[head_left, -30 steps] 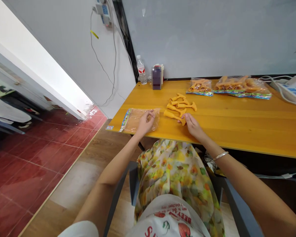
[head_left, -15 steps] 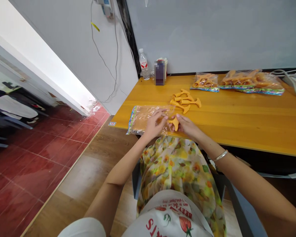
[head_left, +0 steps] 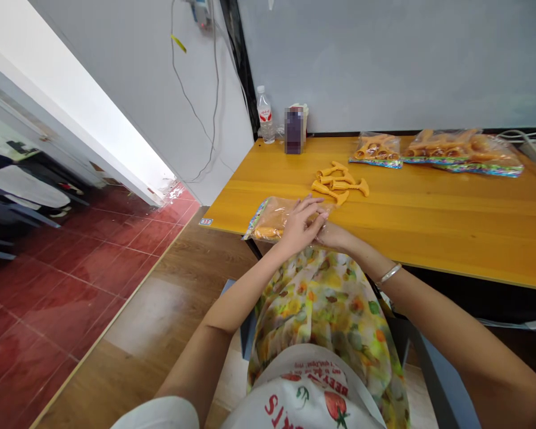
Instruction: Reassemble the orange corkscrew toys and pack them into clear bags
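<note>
A clear plastic bag with a colourful printed edge lies at the front of the table. One orange piece shows through its near side. My left hand lies over the bag's right end, thumb and fingers around the plastic there. Close against it is my right hand, at the same end of the bag. Its fingers are hidden behind the left hand and the plastic, so what they hold does not show. Several T-shaped orange plastic handles with hollow ends lie loose just beyond my hands.
Filled bags of orange handles and more bags stand along the back of the wooden table. A water bottle and a phone-like dark object are at the back left. White cables lie at the far right.
The orange handle that was in my right fingers is out of sight there, and an orange piece shows inside the bag. My hands have come together, the left moving right.
</note>
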`<act>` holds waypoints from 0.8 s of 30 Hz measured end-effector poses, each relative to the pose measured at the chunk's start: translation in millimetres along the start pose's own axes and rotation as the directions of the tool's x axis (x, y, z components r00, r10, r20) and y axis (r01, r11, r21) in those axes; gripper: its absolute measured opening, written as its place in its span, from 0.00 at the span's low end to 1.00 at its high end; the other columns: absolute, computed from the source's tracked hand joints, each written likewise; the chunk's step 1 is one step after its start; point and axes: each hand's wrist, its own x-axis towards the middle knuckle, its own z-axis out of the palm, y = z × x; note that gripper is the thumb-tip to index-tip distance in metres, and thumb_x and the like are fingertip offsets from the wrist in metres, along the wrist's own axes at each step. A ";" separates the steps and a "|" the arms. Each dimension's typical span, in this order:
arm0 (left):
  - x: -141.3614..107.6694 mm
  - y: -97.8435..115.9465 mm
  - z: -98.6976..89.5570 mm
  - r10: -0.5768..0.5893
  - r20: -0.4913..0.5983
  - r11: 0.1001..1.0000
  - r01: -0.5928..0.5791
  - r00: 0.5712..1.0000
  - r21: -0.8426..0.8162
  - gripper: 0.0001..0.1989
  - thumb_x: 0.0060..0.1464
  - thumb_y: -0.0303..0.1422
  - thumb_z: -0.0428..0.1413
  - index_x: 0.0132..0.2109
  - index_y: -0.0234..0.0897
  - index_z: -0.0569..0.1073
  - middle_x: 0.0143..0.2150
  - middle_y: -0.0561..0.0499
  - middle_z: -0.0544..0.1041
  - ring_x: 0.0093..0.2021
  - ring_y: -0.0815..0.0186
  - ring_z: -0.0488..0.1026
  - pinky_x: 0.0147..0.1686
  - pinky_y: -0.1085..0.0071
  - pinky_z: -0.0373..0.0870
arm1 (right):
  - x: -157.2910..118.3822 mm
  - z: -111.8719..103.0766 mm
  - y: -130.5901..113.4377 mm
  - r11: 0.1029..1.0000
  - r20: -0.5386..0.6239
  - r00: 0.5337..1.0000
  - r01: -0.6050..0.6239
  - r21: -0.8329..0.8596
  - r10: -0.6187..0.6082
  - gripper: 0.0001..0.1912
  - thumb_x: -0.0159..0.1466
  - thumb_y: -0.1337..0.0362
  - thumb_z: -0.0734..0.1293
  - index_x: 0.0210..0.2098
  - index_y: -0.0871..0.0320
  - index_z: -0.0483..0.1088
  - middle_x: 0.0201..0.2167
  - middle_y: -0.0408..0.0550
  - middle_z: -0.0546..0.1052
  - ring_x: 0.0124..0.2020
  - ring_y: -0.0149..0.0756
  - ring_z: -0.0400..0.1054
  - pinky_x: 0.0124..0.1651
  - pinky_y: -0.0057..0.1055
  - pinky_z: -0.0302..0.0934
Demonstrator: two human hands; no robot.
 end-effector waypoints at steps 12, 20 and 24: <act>-4.8 -14.7 3.2 -0.061 -0.040 0.997 0.059 0.997 -0.046 0.08 0.65 0.35 0.52 0.38 0.38 0.72 0.52 0.44 0.76 0.57 0.62 0.72 0.59 0.63 0.65 | -6.5 -56.1 3.4 0.949 0.105 0.979 -0.138 -0.284 0.174 0.21 0.61 0.50 0.64 0.21 0.59 0.69 0.20 0.44 0.72 0.23 0.30 0.63 0.30 0.29 0.59; -13.3 -32.2 12.2 -0.164 0.080 0.986 0.162 0.983 0.038 0.06 0.64 0.34 0.51 0.40 0.40 0.72 0.53 0.46 0.76 0.56 0.61 0.72 0.55 0.64 0.67 | -3.5 -101.9 24.3 0.703 -0.376 0.920 -0.340 -0.625 0.110 0.21 0.65 0.64 0.64 0.57 0.61 0.70 0.57 0.59 0.73 0.56 0.50 0.68 0.58 0.46 0.60; -10.8 -30.2 11.1 -0.187 0.058 0.982 0.189 0.981 -0.019 0.06 0.64 0.34 0.51 0.39 0.39 0.71 0.52 0.45 0.76 0.56 0.61 0.72 0.54 0.65 0.68 | -5.1 -96.6 24.4 0.640 -0.277 0.954 -0.285 -0.713 0.116 0.16 0.65 0.62 0.65 0.51 0.56 0.74 0.59 0.57 0.71 0.57 0.54 0.66 0.60 0.49 0.59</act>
